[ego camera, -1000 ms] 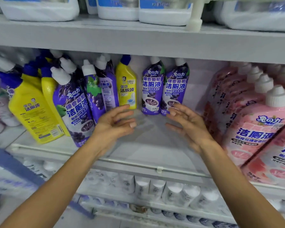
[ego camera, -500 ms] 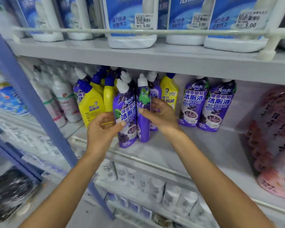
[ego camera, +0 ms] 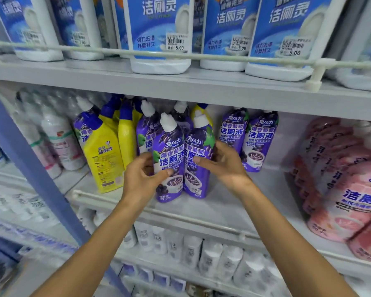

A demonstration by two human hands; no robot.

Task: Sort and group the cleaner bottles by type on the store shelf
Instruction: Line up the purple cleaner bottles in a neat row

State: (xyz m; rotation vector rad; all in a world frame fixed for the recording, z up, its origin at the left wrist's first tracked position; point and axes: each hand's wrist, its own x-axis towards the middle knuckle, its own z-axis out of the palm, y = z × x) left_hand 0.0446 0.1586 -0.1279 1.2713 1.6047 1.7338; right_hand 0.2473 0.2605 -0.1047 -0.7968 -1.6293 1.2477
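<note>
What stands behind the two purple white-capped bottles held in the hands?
Behind the left hand and right hand gripping the held purple bottles, two more purple white-capped bottles and a yellow bottle show their tops; their lower bodies are covered.

Bare shelf (ego camera: 276, 181) free btwn rear purple pair (ego camera: 258, 140) & pink bottles (ego camera: 351, 200); front rail (ego camera: 201, 224) blocks low entry.

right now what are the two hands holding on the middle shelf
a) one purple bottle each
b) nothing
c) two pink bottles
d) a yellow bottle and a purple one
A: the left hand grips the left purple bottle, and the right hand grips the right purple bottle beside it.
</note>
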